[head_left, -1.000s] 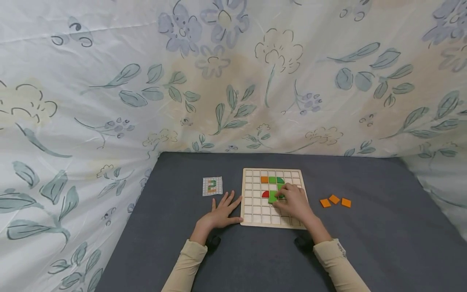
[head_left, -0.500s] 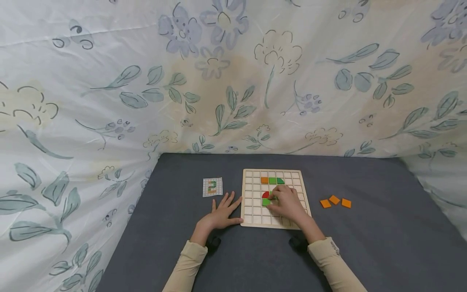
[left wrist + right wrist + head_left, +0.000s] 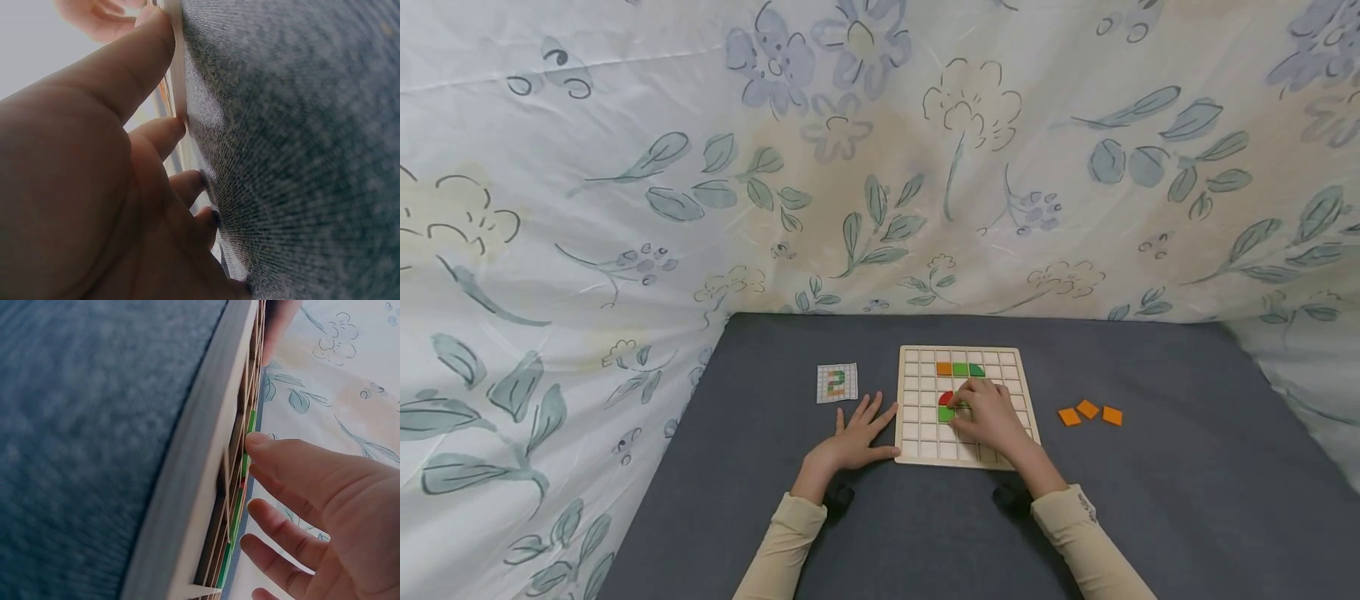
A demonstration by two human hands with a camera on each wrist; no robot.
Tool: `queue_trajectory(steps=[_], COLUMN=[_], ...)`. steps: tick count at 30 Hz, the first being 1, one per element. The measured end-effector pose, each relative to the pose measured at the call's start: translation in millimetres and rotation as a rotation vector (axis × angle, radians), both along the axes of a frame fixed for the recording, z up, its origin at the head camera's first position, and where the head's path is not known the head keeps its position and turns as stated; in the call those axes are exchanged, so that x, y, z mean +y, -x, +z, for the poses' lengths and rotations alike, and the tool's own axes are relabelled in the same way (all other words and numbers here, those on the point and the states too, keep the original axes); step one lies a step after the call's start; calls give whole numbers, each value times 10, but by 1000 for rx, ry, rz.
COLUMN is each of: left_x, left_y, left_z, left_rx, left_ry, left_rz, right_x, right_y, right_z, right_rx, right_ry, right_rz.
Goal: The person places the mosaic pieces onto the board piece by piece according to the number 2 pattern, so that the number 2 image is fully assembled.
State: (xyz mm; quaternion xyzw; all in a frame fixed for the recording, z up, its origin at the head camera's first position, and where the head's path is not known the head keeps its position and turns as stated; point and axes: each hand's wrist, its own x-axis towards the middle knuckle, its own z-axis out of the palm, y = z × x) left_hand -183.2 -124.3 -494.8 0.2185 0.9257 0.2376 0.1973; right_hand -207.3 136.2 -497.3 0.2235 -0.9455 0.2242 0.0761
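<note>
A square wooden grid board (image 3: 917,429) lies on the dark cloth. My left hand (image 3: 848,446) rests flat with fingers spread, thumb and fingertips against the board's left edge. Over the board's middle, my right hand (image 3: 992,417) has its thumb and index finger at a green square tile (image 3: 947,414), pinching it low at a grid cell. In the right wrist view the thumb touches green tile edges (image 3: 245,464). Just behind sits a red rounded tile (image 3: 946,398). An orange square (image 3: 943,369), a green square (image 3: 960,369) and a dark green rounded tile (image 3: 976,370) form a row farther back. The right hand hides other tiles.
Three loose orange square tiles (image 3: 1087,409) lie right of the board. A small pattern card (image 3: 837,383) with a coloured figure on a grid lies to its left. Floral fabric (image 3: 880,167) hangs behind the table.
Since one second ago, my right hand has shifted left with the green square tile, to the cell in front of the red tile. In the last half second it barely moves. The left hand stays put.
</note>
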Motion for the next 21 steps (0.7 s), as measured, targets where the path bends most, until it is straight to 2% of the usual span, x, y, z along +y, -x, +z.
queue_trajectory(steps=[21], left_x=[-16], left_y=[-3], left_z=[-4], left_rx=[5], left_ry=[-8], left_rz=[-11], right_x=[175], right_y=[-13], right_z=[-24], right_rx=[-5], right_ry=[-2], right_rz=[-22])
